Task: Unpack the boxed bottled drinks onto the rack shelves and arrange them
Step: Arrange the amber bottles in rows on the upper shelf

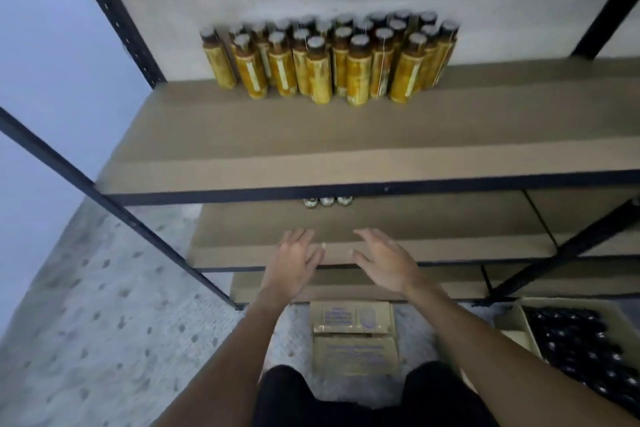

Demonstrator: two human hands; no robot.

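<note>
1. Dark-clad knees (294, 388) sit at the bottom edge of the view, with both bare forearms reaching forward from them.
2. Between the knees, a closed carton (353, 340) with blurred purple print lies on the floor, below and nearer than both hands.
3. At the right, an open box (512, 322) stands on the floor, packed with upright dark-capped bottles (581, 350); it is well to the right of the right hand.
4. The left hand (294, 263) is held palm down with its fingers spread and holds nothing; it is above the front edge of the lower shelf (433, 222).
5. The right hand (384, 260) is just beside it, fingers loosely spread and likewise holding nothing, over the same front edge.
6. Three bottle tops (327, 201) show further back on the lower shelf, beyond the fingertips of both hands and apart from them, half hidden under the shelf above.
7. A cluster of yellow-labelled bottles (329, 62) stands upright in close rows at the back of the upper shelf (311, 149), well away from either hand.
8. A black rack post (114, 204) runs slantwise at the left, over the speckled floor.
</note>
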